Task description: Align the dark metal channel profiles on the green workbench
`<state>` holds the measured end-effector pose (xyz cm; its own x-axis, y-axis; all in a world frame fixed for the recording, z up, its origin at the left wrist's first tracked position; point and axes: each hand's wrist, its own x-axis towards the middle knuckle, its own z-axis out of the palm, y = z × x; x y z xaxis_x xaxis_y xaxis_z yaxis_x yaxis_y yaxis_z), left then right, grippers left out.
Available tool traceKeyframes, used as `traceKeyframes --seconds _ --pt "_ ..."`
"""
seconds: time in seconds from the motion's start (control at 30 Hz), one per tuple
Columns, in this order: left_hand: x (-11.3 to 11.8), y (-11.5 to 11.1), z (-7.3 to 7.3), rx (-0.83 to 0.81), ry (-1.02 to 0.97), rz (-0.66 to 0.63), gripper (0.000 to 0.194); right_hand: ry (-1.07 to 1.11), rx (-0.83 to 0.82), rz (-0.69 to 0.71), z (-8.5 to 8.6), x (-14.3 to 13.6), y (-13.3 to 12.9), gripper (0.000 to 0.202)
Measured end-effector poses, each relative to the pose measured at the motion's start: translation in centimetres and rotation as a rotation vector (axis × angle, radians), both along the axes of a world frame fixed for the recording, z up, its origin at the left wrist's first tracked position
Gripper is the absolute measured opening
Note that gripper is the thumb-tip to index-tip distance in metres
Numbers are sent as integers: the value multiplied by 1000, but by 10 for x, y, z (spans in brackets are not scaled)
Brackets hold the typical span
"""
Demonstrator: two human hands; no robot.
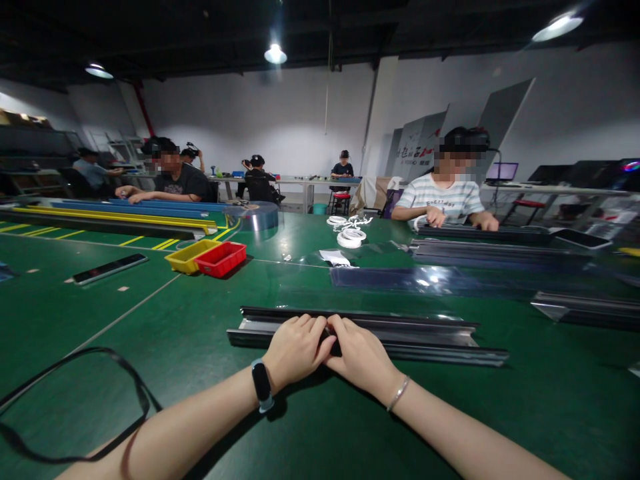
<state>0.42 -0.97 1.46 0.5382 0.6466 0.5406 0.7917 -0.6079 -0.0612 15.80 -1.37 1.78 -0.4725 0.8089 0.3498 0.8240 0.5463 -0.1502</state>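
A black channel-shaped profile (pixel 415 333) with a pale inner face lies across the green table in front of me. Around its middle, my left hand (pixel 300 347) and my right hand (pixel 360 353) meet side by side, fingers curled over the profile's far edge and thumbs on the near side. Both hands are closed on it, and their thumbs almost touch. My fingertips are hidden behind the profile, so I cannot see whether they also pinch something small. Just beyond lies a clear plastic strip (pixel 390 280).
Yellow bin (pixel 187 257) and red bin (pixel 221 259) stand left of centre, near a phone (pixel 110 268). White tape rolls (pixel 351 237) lie farther back. More black profiles (pixel 590 310) are at right. A co-worker (pixel 445 193) sits opposite. A black cable (pixel 75 357) loops at left.
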Motion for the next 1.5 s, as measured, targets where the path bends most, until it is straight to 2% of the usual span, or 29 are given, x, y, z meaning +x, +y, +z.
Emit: traceKeyframes --seconds 0.87,1.03,1.3,1.5 --pt "-1 1 -2 -30 -22 -8 31 80 28 51 -1 0 -1 41" --pt "-2 2 -4 17 -29 -26 32 30 14 16 -2 1 0 37" --pt "0 4 -3 -40 6 4 32 44 55 11 -5 1 1 42" --pt "-1 3 -4 -16 18 1 28 -31 33 -20 -3 0 0 34"
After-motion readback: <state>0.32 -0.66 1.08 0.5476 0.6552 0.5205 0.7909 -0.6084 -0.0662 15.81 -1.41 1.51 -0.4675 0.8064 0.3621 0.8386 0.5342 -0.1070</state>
